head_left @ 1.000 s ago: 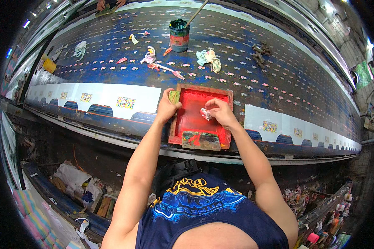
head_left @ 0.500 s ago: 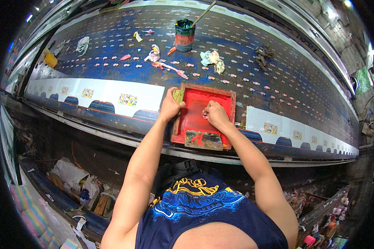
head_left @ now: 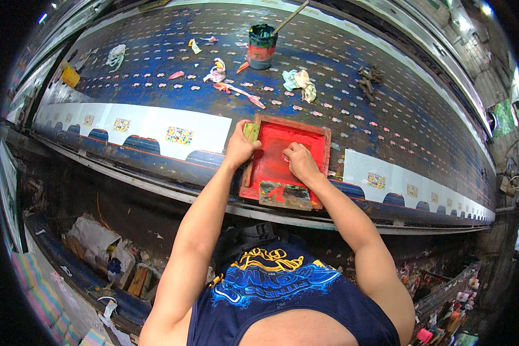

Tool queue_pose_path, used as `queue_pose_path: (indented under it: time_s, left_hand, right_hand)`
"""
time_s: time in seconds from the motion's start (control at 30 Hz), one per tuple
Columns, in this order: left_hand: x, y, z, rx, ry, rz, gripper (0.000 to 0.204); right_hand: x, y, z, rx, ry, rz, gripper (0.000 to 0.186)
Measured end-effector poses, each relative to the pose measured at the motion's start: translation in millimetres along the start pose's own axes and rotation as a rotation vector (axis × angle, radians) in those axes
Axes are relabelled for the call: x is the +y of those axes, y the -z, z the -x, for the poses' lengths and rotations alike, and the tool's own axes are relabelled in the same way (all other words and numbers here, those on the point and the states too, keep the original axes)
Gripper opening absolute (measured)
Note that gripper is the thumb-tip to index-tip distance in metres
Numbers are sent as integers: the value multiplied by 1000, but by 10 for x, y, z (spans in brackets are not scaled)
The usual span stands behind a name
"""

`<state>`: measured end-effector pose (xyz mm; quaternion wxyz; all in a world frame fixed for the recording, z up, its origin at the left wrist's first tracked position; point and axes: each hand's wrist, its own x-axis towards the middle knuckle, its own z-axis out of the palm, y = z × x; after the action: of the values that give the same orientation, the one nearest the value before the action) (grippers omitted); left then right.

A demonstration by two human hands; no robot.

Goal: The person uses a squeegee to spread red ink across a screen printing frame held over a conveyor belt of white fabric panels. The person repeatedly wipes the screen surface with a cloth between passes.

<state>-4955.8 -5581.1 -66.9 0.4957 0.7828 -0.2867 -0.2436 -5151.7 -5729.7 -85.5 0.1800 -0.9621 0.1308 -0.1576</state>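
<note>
A square wooden screen-printing frame (head_left: 327,151) lies over the white printed strip at the table's near edge, its mesh (head_left: 274,151) coated in red ink. My left hand (head_left: 242,147) is wrapped round the frame's left side, next to a yellow-green block (head_left: 251,132) fixed there. Inside the frame, my right hand (head_left: 303,162) is closed in a pinch over the mesh. A small pinkish wad (head_left: 286,157) shows at its fingertips; most of it is hidden. Across the frame's near side sits a paint-smeared board (head_left: 285,195).
Beyond the frame stands an ink-stained can (head_left: 262,51) with a stick (head_left: 291,16) in it. Crumpled rags (head_left: 301,85) and scraps lie on the long, dark table (head_left: 213,124). White printed strips (head_left: 138,122) run along its near edge. Debris (head_left: 106,245) fills the space below.
The view has shifted slightly, so the table's things sit a little further right. My right fingers have moved slightly over the mesh, while my left hand keeps its hold on the frame.
</note>
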Motion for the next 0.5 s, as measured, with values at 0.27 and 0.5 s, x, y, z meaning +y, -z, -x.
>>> queue_pose_path:
  time_s: [0.27, 0.5]
  left_hand:
    - [43, 11, 21, -32, 25, 31, 82]
    - [31, 11, 19, 14, -28, 6, 83]
  right_hand:
    - [-133, -245, -317, -7, 40, 67, 16]
    - [40, -25, -196, -84, 168, 81, 14]
